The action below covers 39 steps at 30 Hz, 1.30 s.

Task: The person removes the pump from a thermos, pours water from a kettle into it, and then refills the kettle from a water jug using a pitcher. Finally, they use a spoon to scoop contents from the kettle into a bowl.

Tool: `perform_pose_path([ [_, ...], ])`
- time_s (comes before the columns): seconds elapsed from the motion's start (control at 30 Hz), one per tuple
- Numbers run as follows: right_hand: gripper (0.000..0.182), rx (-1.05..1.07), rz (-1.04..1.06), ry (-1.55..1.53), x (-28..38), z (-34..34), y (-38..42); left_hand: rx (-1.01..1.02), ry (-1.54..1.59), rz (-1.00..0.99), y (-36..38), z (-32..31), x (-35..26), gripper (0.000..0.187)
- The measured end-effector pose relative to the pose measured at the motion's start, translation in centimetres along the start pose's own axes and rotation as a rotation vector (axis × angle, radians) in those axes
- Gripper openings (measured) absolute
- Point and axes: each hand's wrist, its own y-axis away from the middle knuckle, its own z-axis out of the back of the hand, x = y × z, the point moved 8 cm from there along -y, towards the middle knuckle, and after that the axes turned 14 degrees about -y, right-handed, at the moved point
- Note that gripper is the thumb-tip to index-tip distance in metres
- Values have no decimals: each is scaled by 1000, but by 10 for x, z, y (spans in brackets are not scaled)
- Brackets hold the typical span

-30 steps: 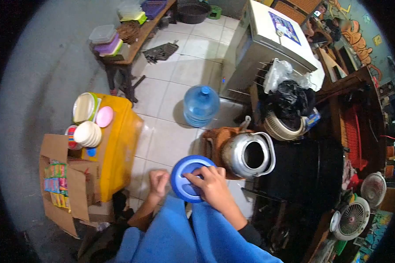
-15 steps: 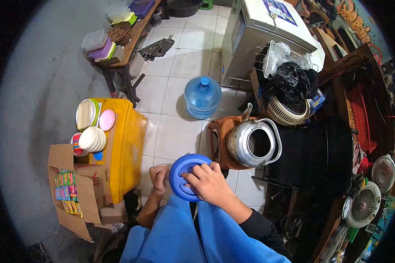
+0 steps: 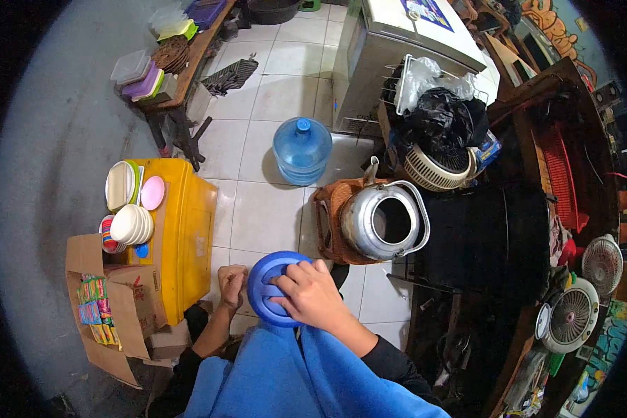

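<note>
In front of my lap is a round blue lid [image 3: 263,306] with a recessed grip, and whatever lies under it is hidden. My right hand [image 3: 308,296] lies across the lid, its fingers curled into the recess. Beside the lid's left edge, my left hand [image 3: 231,284] is closed in a fist; what it holds, if anything, I cannot make out. Ahead to the right, a large metal kettle [image 3: 359,226] without a lid sits on an orange-brown stand [image 3: 325,226], its handle folded to the right.
A blue water gallon bottle [image 3: 302,153] stands on the tiled floor ahead. On the left are a yellow box [image 3: 195,244] carrying bowls [image 3: 131,224] and an open carton [image 3: 129,313] of sachets. At right are a freezer [image 3: 373,76], a dark cabinet [image 3: 494,244] and fans [image 3: 570,317].
The view has shifted, so the surroundings appear slightly further left. My right hand stays on the blue lid and its fingers are curled deeper into the recess. My left hand remains closed.
</note>
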Motion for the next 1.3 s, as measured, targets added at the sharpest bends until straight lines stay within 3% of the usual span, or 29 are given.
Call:
perform_pose_path([
  [0.07, 27, 20, -5, -25, 0, -3, 5, 13, -17, -20, -1, 1, 2, 35],
  [0.13, 29, 21, -10, -30, 0, -2, 7, 186, 144, 87, 0, -10, 13, 35],
  [0.23, 41, 52, -24, -63, 6, 6, 5, 299, 101, 161, 3, -16, -3, 37],
  [0.33, 43, 88, 85, 21, 9, -8, 10, 183, 50, 103, 10, -9, 15, 36],
  [0.4, 45, 111, 49, 54, 9, -10, 13, 329, 59, 132, 12, -16, 7, 29],
  [0.47, 44, 38, 109, 75, 15, -4, 15, 54, -133, -91, 11, -3, -19, 20],
  [0.53, 40, 20, 102, 53, 14, -3, 16, 137, -243, -108, 19, 5, 18, 16],
  [0.6, 41, 7, 147, 27, 16, 2, 18, -58, -533, -316, 16, 10, -14, 15],
  [0.73, 44, 1, 126, -16, 15, 19, 21, 227, -237, -140, 2, -1, -27, 23],
  [0.87, 43, -141, -18, 13, -7, 39, 29, 228, -208, -22, 0, -10, -39, 29],
  [0.97, 31, -15, 15, -4, -17, 35, 34, 796, -48, 333, 11, -47, -44, 34],
  [1.0, 31, -12, 25, -7, -16, 39, 35, 784, -50, 333, 5, -47, -48, 34],
  [1.07, 28, 11, 30, -79, -13, 45, 39, 1018, -137, 252, 15, -61, -58, 35],
  [1.13, 28, 9, 70, -74, -6, 53, 41, 963, -90, 281, 15, -64, -63, 36],
  [1.2, 30, 36, 14, -94, -1, 64, 38, 851, -131, 75, 3, -63, -80, 36],
  [1.27, 33, 28, 23, -102, 1, 65, 39, 899, -135, 134, 4, -63, -73, 25],
  [1.3, 33, 27, 23, -108, 3, 66, 40, 873, -165, -39, 0, -65, -77, 24],
])
